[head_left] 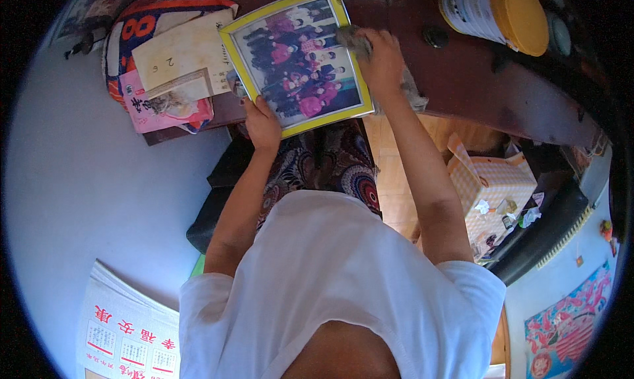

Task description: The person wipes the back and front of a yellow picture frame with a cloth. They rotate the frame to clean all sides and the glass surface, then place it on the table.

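Note:
A framed group photograph with a yellow border is held tilted over the dark table, its picture side facing me. At its lower left corner my left hand is closed on the frame, thumb on the front. My right hand is closed on a grey cloth, pressing it to the upper right edge of the frame. More greyish cloth shows below my right wrist, partly hidden by it. To the left of the frame lie a cream paper envelope and a pink packet.
The dark reddish table curves across the top. On it stands a white tub with a yellow lid, beside a small dark round lid. A patterned bag or cloth lies under the papers. Lower right, a checked-cloth table holds clutter.

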Motion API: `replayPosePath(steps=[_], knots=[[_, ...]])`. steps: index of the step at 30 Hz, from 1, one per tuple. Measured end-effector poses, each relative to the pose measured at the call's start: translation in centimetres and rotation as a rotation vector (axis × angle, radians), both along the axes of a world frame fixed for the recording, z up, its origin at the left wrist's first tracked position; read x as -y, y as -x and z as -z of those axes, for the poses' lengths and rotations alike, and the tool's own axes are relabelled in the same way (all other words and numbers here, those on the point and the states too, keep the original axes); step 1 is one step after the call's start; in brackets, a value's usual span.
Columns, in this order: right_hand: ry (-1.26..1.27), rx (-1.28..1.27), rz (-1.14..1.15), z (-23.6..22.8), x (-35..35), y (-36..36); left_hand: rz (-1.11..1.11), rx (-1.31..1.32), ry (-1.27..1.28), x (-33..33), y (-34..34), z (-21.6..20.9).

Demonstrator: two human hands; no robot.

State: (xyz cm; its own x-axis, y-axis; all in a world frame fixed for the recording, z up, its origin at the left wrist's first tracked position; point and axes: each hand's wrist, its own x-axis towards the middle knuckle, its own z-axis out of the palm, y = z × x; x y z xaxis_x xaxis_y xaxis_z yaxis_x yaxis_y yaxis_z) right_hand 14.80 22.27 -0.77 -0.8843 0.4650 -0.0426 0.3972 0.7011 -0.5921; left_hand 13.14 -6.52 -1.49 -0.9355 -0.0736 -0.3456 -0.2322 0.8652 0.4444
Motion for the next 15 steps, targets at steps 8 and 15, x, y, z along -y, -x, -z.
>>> replayPosePath(steps=[8,15], knots=[[-0.155,-0.209,0.053,1.6,-1.2,10.6,-0.038,-0.035,-0.007,-1.0,-0.2,0.0],[-0.193,-0.056,-0.15,0.4,0.8,-0.4,-0.125,0.0,0.032,-1.2,-0.3,-0.3]])
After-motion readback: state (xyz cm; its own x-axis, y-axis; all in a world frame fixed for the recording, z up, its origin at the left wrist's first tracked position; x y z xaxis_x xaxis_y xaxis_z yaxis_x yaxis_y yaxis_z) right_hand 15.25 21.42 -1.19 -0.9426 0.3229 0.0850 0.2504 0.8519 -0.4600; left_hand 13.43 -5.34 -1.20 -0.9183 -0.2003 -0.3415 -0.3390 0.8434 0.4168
